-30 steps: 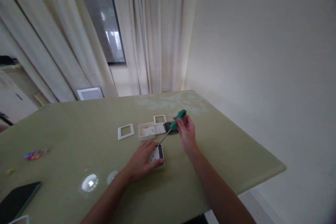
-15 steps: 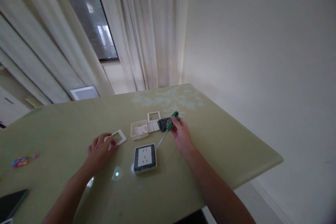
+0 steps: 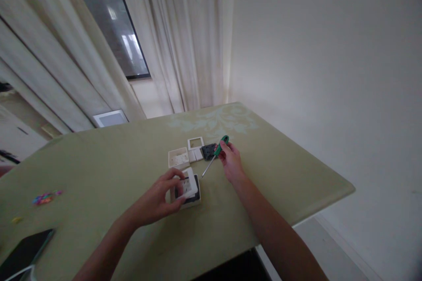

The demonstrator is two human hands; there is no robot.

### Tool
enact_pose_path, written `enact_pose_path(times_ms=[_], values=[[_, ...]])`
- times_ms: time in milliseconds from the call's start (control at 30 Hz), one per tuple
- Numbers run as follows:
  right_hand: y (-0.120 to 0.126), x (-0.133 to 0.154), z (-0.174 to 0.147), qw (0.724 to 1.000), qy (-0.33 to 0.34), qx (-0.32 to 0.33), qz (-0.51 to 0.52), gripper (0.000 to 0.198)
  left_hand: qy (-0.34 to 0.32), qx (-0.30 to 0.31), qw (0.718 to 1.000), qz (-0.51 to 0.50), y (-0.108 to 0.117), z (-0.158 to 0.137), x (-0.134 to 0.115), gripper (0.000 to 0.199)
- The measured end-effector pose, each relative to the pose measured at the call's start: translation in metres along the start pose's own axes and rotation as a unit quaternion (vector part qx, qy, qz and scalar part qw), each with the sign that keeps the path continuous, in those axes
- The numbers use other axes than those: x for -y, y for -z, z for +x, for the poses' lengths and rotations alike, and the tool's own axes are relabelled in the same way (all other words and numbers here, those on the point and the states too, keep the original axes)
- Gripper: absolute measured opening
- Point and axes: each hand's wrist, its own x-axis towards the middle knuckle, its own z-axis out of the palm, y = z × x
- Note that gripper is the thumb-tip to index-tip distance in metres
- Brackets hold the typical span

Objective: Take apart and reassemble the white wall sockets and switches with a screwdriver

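Observation:
My left hand (image 3: 160, 196) is closed around the white cover frame (image 3: 192, 183), which it holds tilted over the wall socket (image 3: 196, 199). The socket's dark inner rim and pale box show around the frame, and part of its white face shows through the opening. Whether frame and socket touch, I cannot tell. In my right hand (image 3: 231, 161) is a screwdriver (image 3: 221, 145) with a green handle. Its metal shaft slants down to the left, the tip just beyond the socket's upper right corner. Behind that hand lies a dark switch module (image 3: 207, 152), partly covered by the fingers.
Behind the socket lie an open white back box (image 3: 178, 158), white switch plates (image 3: 195, 155) and another white frame (image 3: 195, 142). At left are colourful small items (image 3: 46, 198) and a dark tablet-like device (image 3: 26, 252). A wall borders the table (image 3: 290, 184) on the right.
My left hand has lifted the cover frame from the table and carried it right, over the socket. The screwdriver's tip has moved up and away from the socket's side.

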Motion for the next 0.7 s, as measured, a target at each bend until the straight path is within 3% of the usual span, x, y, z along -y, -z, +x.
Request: enact_pose_path(times_ms=[100,200,433,567,700], values=[[0.002,-0.004,0.001,1.000,0.000,-0.006,-0.007,0.049,-0.021,0.040,0.999,-0.016,-0.008,0.011,0.006,0.008],[0.003,-0.007,0.002,1.000,-0.005,-0.003,-0.012,0.048,-0.016,0.044,0.998,-0.044,-0.014,0.012,0.014,0.015],[0.001,-0.008,-0.001,1.000,-0.013,0.002,-0.009,0.050,0.022,0.030,0.999,-0.033,-0.020,0.012,0.021,0.071],[-0.001,-0.006,-0.002,1.000,-0.009,-0.009,0.003,0.053,0.049,0.028,0.998,-0.018,-0.022,0.004,0.027,0.077],[-0.001,0.003,0.001,0.999,0.004,-0.027,0.023,0.050,0.046,0.032,0.998,-0.005,-0.032,0.004,0.012,0.077]])
